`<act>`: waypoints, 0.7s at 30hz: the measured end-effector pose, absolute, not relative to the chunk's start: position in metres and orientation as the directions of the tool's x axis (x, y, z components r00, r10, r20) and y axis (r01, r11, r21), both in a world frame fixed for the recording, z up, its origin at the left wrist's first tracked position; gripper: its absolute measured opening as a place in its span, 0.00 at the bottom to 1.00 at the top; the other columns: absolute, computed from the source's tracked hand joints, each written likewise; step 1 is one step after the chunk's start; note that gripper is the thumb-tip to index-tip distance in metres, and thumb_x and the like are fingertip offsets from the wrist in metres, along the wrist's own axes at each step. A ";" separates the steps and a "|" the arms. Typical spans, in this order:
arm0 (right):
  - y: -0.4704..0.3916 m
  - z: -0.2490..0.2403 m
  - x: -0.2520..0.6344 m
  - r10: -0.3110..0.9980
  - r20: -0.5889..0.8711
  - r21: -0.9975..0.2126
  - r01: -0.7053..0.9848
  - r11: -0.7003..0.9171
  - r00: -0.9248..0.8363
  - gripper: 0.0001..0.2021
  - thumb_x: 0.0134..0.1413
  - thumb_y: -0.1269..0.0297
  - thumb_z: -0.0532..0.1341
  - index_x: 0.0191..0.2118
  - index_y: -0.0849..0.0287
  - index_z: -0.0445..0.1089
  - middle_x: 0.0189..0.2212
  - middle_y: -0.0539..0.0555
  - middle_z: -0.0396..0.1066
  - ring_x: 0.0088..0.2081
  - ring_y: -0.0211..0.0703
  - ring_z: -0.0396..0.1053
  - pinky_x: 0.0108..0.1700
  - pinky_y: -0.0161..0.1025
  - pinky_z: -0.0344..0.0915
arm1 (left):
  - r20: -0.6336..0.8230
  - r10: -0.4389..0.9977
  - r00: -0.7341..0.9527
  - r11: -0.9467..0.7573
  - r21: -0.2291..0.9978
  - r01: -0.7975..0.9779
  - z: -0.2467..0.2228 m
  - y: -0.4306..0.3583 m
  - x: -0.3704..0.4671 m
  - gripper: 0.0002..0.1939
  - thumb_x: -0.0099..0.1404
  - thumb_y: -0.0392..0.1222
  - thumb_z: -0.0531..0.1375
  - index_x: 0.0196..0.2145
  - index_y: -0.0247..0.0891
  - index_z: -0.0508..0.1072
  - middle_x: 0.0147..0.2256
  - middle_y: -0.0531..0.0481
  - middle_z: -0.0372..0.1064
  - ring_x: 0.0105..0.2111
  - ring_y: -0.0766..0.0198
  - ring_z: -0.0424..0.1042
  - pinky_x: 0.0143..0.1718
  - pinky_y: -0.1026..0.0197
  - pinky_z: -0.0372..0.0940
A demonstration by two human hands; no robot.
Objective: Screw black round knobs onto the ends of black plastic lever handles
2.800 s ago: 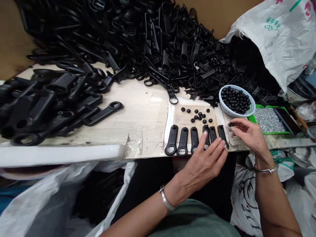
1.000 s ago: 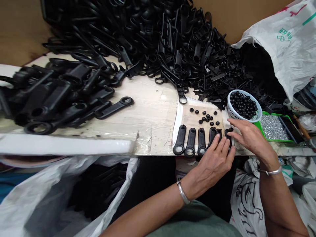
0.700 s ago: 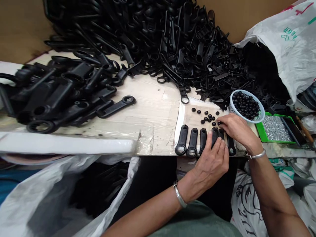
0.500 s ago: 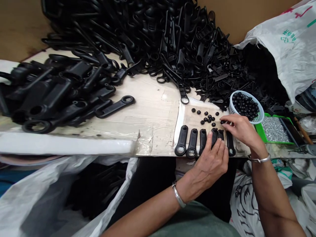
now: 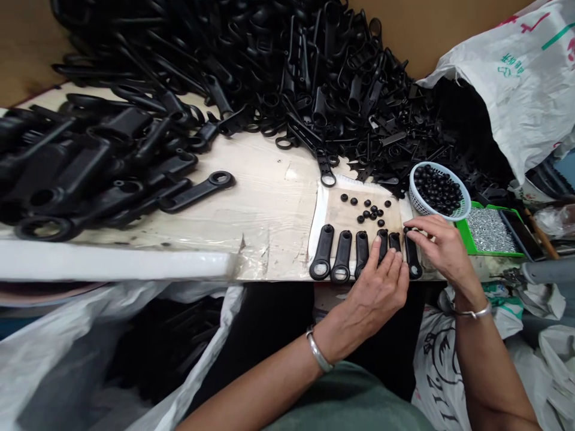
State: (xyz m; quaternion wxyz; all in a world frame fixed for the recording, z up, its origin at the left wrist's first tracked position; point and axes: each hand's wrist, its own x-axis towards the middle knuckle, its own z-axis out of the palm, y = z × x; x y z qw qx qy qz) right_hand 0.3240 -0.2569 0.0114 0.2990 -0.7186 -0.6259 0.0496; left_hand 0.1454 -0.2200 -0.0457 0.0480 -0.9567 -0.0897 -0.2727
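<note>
Here's the count at the bench [image 5: 269, 191]: 6 black handles [image 5: 342, 254] in 1 row along the near edge, ring ends toward the person, and 10 loose black beads [image 5: 344, 197] on the pale pad [image 5: 335, 211] just beyond. Left hand [image 5: 372, 292] lies flat across the row's middle, its grip open, fingers over at least 2 handles! Right hand [image 5: 447, 254] has thumb and index finger at the narrow end of handle 6; whether its grip pinches a bead, I can't tell. Beyond it, 1 pale-blue basket [image 5: 417, 205] packed with beads, and 1 green tray [image 5: 467, 240] of silvery bits, both beyond counting.
</note>
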 end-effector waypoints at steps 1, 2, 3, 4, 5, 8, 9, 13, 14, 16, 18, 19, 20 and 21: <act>-0.256 0.010 0.322 0.928 0.340 -0.405 0.915 -0.005 0.156 0.09 0.61 0.64 0.61 0.43 0.57 0.78 0.38 0.56 0.77 0.42 0.47 0.69 0.48 0.46 0.67 | 0.529 0.143 0.836 -0.980 -0.043 0.195 -0.045 -0.220 0.145 0.18 0.69 0.28 0.49 0.52 0.23 0.71 0.51 0.32 0.73 0.54 0.46 0.72 0.61 0.33 0.59; -0.256 0.007 0.320 0.925 0.363 -0.334 0.942 0.017 0.112 0.09 0.61 0.64 0.61 0.43 0.58 0.78 0.38 0.57 0.77 0.42 0.48 0.68 0.48 0.47 0.66 | 0.528 0.139 0.838 -0.980 -0.046 0.192 -0.045 -0.220 0.145 0.18 0.69 0.28 0.50 0.52 0.22 0.72 0.51 0.31 0.73 0.54 0.46 0.72 0.61 0.35 0.59; -0.255 0.005 0.319 0.923 0.375 -0.284 0.958 0.030 0.083 0.10 0.62 0.64 0.60 0.43 0.58 0.78 0.38 0.57 0.77 0.42 0.48 0.68 0.48 0.48 0.66 | 0.527 0.135 0.839 -0.981 -0.050 0.189 -0.045 -0.220 0.145 0.18 0.68 0.29 0.50 0.51 0.22 0.72 0.51 0.30 0.73 0.54 0.46 0.72 0.61 0.37 0.60; -0.255 0.003 0.319 0.922 0.381 -0.251 0.967 0.034 0.067 0.10 0.62 0.64 0.60 0.43 0.59 0.77 0.37 0.57 0.77 0.41 0.48 0.68 0.47 0.48 0.66 | 0.530 0.133 0.837 -0.980 -0.054 0.190 -0.045 -0.220 0.145 0.18 0.68 0.29 0.50 0.51 0.21 0.72 0.51 0.30 0.73 0.54 0.47 0.73 0.61 0.39 0.61; -0.254 0.001 0.319 0.921 0.385 -0.230 0.972 0.037 0.056 0.10 0.63 0.64 0.59 0.43 0.59 0.77 0.37 0.57 0.77 0.41 0.48 0.67 0.47 0.48 0.65 | 0.534 0.132 0.835 -0.980 -0.056 0.191 -0.046 -0.220 0.145 0.18 0.68 0.29 0.51 0.51 0.21 0.72 0.51 0.30 0.73 0.54 0.47 0.73 0.61 0.42 0.62; -0.254 -0.004 0.320 0.923 0.384 -0.204 0.978 0.049 0.034 0.10 0.63 0.63 0.60 0.43 0.58 0.77 0.37 0.56 0.78 0.40 0.48 0.67 0.46 0.48 0.64 | 0.532 0.145 0.834 -0.978 -0.051 0.203 -0.049 -0.222 0.145 0.19 0.68 0.30 0.51 0.53 0.21 0.71 0.52 0.30 0.72 0.55 0.49 0.72 0.61 0.49 0.63; -0.254 -0.004 0.321 0.924 0.381 -0.199 0.979 0.054 0.027 0.10 0.63 0.63 0.60 0.43 0.58 0.77 0.37 0.56 0.78 0.40 0.48 0.67 0.46 0.48 0.64 | 0.527 0.153 0.836 -0.977 -0.046 0.209 -0.049 -0.222 0.145 0.19 0.68 0.31 0.51 0.53 0.21 0.71 0.53 0.31 0.72 0.55 0.49 0.72 0.61 0.49 0.63; -0.255 -0.002 0.320 0.925 0.379 -0.148 0.987 0.059 0.001 0.10 0.63 0.63 0.60 0.43 0.58 0.77 0.36 0.55 0.78 0.40 0.47 0.65 0.45 0.47 0.62 | 0.518 0.160 0.840 -0.976 -0.042 0.212 -0.049 -0.223 0.144 0.19 0.69 0.31 0.51 0.54 0.22 0.71 0.54 0.32 0.71 0.55 0.50 0.71 0.60 0.51 0.63; -0.255 -0.001 0.319 0.928 0.372 -0.123 0.991 0.056 -0.007 0.10 0.63 0.63 0.60 0.43 0.58 0.77 0.35 0.55 0.78 0.40 0.47 0.65 0.45 0.47 0.61 | 0.517 0.156 0.842 -0.977 -0.043 0.208 -0.049 -0.222 0.144 0.19 0.69 0.32 0.51 0.54 0.22 0.71 0.53 0.31 0.71 0.55 0.50 0.72 0.60 0.51 0.63; -0.255 0.002 0.317 0.937 0.348 -0.059 0.997 0.053 -0.029 0.09 0.63 0.64 0.59 0.43 0.59 0.77 0.35 0.54 0.78 0.40 0.48 0.64 0.45 0.47 0.60 | 0.513 0.153 0.845 -0.978 -0.041 0.203 -0.049 -0.222 0.144 0.19 0.69 0.32 0.51 0.54 0.21 0.70 0.54 0.30 0.71 0.55 0.50 0.72 0.60 0.50 0.63; -0.255 0.006 0.314 0.946 0.319 -0.004 0.999 0.054 -0.050 0.09 0.63 0.66 0.59 0.42 0.59 0.76 0.35 0.54 0.78 0.40 0.48 0.63 0.45 0.47 0.59 | 0.506 0.155 0.848 -0.979 -0.037 0.201 -0.050 -0.222 0.144 0.19 0.69 0.31 0.52 0.54 0.21 0.70 0.54 0.29 0.70 0.56 0.49 0.71 0.60 0.50 0.62; -0.254 0.008 0.313 0.951 0.305 0.013 0.998 0.054 -0.056 0.09 0.63 0.66 0.59 0.42 0.59 0.76 0.34 0.54 0.77 0.40 0.48 0.63 0.44 0.47 0.59 | 0.505 0.155 0.849 -0.979 -0.036 0.200 -0.050 -0.222 0.144 0.19 0.69 0.31 0.52 0.54 0.20 0.70 0.54 0.28 0.70 0.56 0.49 0.71 0.60 0.49 0.62; -0.253 0.010 0.312 0.956 0.289 0.024 0.998 0.053 -0.058 0.08 0.63 0.67 0.59 0.41 0.59 0.76 0.34 0.55 0.77 0.40 0.48 0.63 0.44 0.47 0.59 | 0.503 0.155 0.850 -0.980 -0.032 0.198 -0.050 -0.222 0.144 0.19 0.69 0.31 0.52 0.54 0.21 0.70 0.54 0.28 0.70 0.56 0.49 0.71 0.60 0.49 0.62; -0.253 0.012 0.310 0.961 0.271 0.029 0.998 0.050 -0.056 0.08 0.63 0.67 0.58 0.40 0.59 0.76 0.33 0.55 0.77 0.39 0.48 0.63 0.43 0.46 0.59 | 0.502 0.155 0.851 -0.980 -0.029 0.196 -0.050 -0.223 0.145 0.19 0.68 0.31 0.52 0.54 0.21 0.70 0.54 0.28 0.70 0.56 0.49 0.71 0.60 0.49 0.62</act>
